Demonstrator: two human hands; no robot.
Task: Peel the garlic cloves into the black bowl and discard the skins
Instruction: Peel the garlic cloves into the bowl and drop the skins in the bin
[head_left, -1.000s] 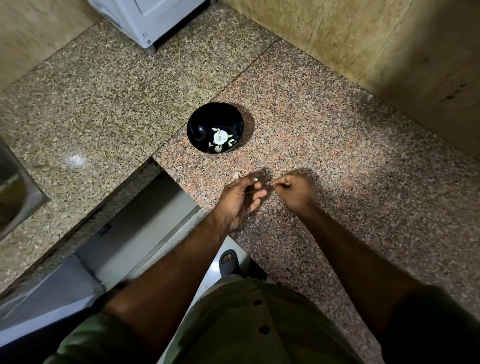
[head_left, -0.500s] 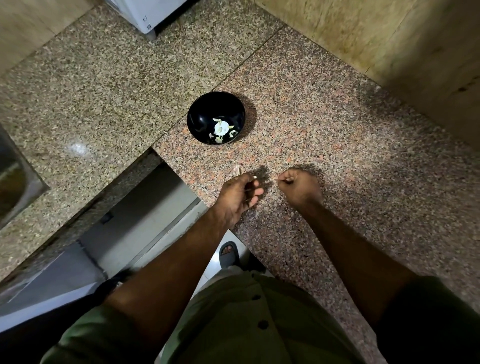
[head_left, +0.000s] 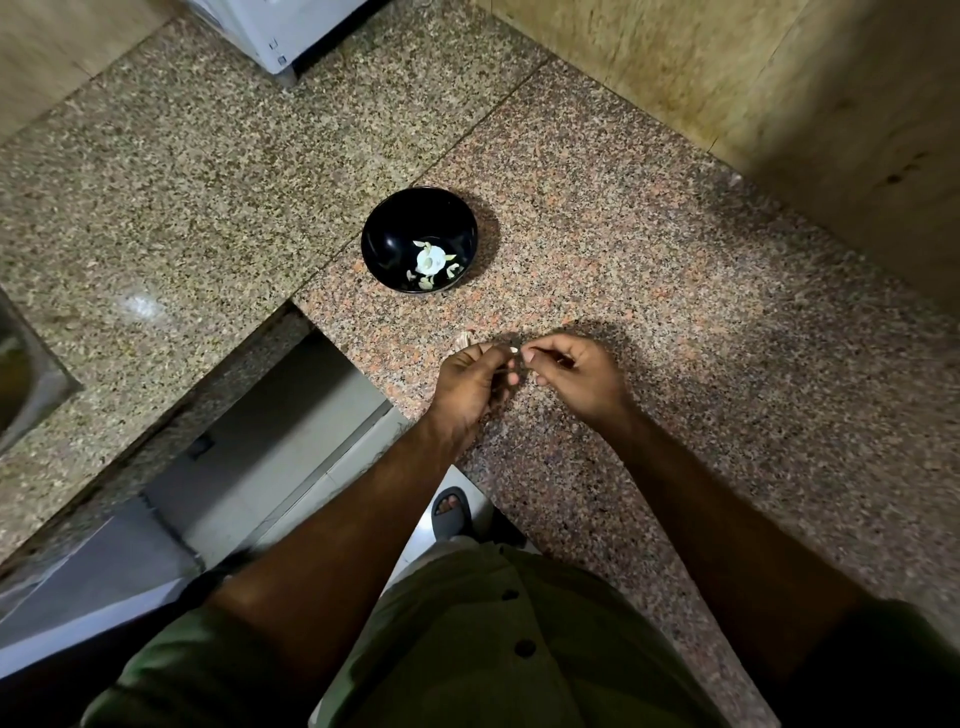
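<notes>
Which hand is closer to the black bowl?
Left. The left hand sits just below the bowl; the right hand is below and farther right.

Dim overhead light, soft shadows, wide-angle warp, blurred edges

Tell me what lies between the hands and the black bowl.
Head view: mostly bare granite counter separates the hands from the bowl; one pale scrap, likely garlic skin, lies just beyond the left hand.
</notes>
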